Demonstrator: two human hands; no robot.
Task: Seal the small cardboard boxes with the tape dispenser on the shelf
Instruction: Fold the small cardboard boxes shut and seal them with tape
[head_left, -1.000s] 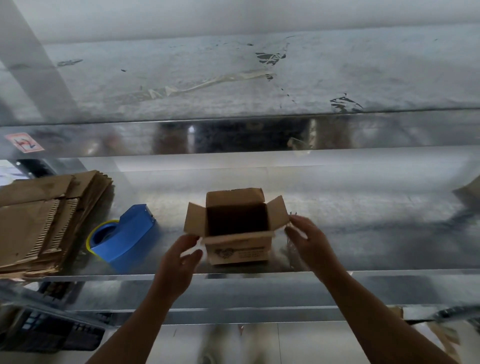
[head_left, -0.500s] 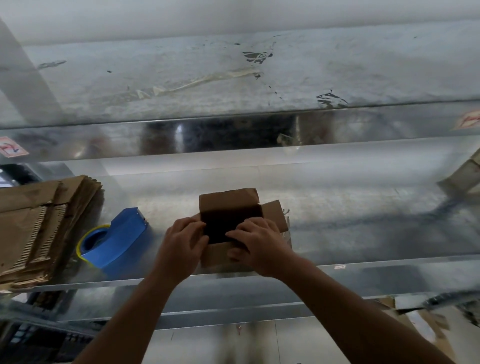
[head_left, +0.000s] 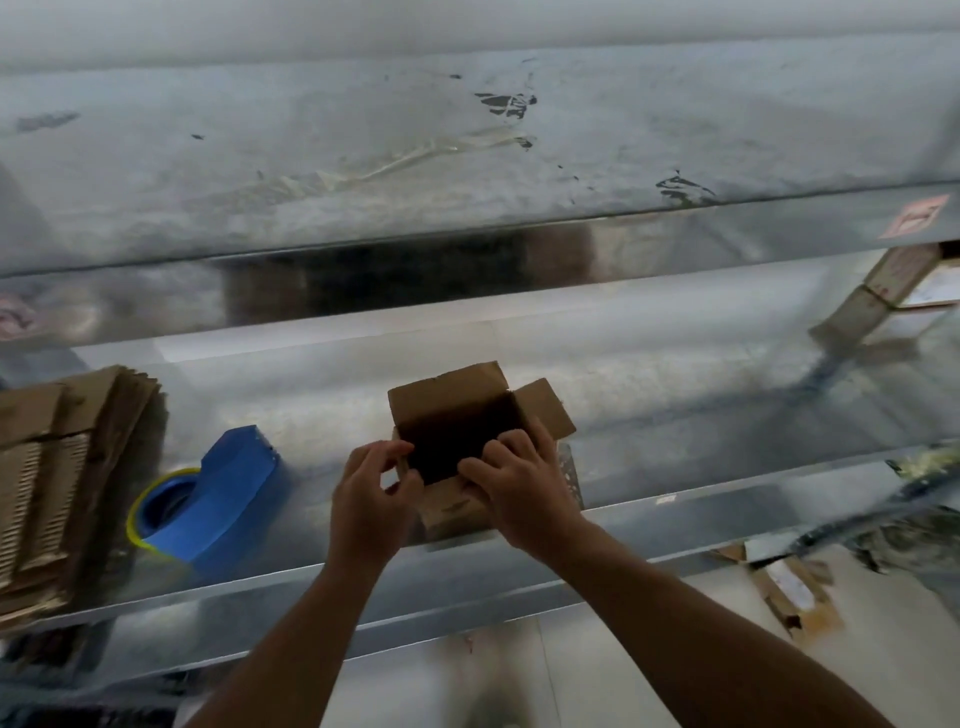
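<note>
A small brown cardboard box (head_left: 447, 400) stands on the metal shelf (head_left: 675, 415), its top open, with the rear and right flaps still up. My left hand (head_left: 369, 499) pinches the box's left flap at the near left corner. My right hand (head_left: 519, 483) grips the near right edge, its fingers curled over the rim into the opening. A blue tape dispenser (head_left: 218, 488) with a yellow-edged roll lies on the shelf to the left of the box, untouched.
A stack of flattened cardboard (head_left: 57, 467) sits at the shelf's far left. Another box (head_left: 878, 291) leans at the back right. An upper shelf (head_left: 467, 156) overhangs the work area. Cardboard scraps (head_left: 784, 587) lie on the floor at the lower right.
Both hands came in from the box's sides and took hold of its front corners. The left and near flaps have been folded down, and the box has turned slightly.
</note>
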